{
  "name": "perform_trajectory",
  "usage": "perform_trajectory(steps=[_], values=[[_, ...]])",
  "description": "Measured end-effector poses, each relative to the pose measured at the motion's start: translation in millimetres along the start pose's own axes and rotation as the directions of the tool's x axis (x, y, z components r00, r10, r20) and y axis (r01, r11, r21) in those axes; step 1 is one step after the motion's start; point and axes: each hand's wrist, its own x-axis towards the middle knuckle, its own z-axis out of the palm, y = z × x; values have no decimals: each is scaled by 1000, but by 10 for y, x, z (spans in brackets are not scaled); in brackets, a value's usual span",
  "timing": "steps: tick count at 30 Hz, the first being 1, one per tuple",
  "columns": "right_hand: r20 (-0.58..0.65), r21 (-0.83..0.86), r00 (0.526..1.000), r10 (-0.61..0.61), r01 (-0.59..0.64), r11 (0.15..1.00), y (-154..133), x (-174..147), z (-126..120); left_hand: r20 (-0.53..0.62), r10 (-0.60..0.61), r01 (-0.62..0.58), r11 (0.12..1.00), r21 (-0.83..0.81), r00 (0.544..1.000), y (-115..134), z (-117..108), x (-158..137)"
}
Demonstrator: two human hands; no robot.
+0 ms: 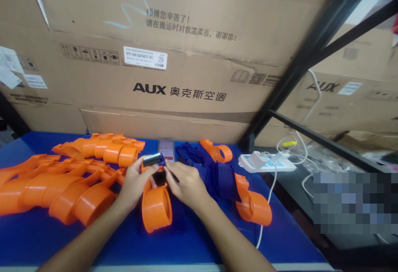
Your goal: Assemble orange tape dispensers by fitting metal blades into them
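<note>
My left hand (135,183) is closed round the upper end of an orange plastic tape dispenser (157,210), its wide ring hanging toward me. A dark, shiny roller (151,159) lies across its top, with a small blue part (162,161) at the roller's right end. My right hand (186,180) has its fingers pinched together against that blue end. A thin dark thing shows under the right fingers, too hidden to name. Just beyond both hands lies a phone (166,149) with a lit screen.
Nested orange dispensers (59,187) fill the table's left side, with another row (107,149) behind. Blue plastic parts (225,178) are heaped right of my hands, beside a loose orange dispenser (253,207). A white power strip (269,162) trails cables. Large cardboard boxes (186,73) wall the back.
</note>
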Motion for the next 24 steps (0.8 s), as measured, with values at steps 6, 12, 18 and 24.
perform_trajectory(steps=[6, 12, 18, 24], values=[[1, 67, 1000, 26, -26, 997, 11, 5, -22, 12, 25, -26, 999, 44, 1000, 15, -3, -6], [4, 102, 999, 39, -39, 994, 13, 15, -27, 20, 10, -11, 999, 37, 1000, 25, 7, -6], [7, 141, 997, 80, -80, 987, 8, 31, -65, 43, 6, -7, 1000, 19, 999, 32, 6, -19], [34, 312, 937, 347, -339, 887, 10, 115, -188, 140, -65, 76, 994, -77, 988, 109, 64, -80]])
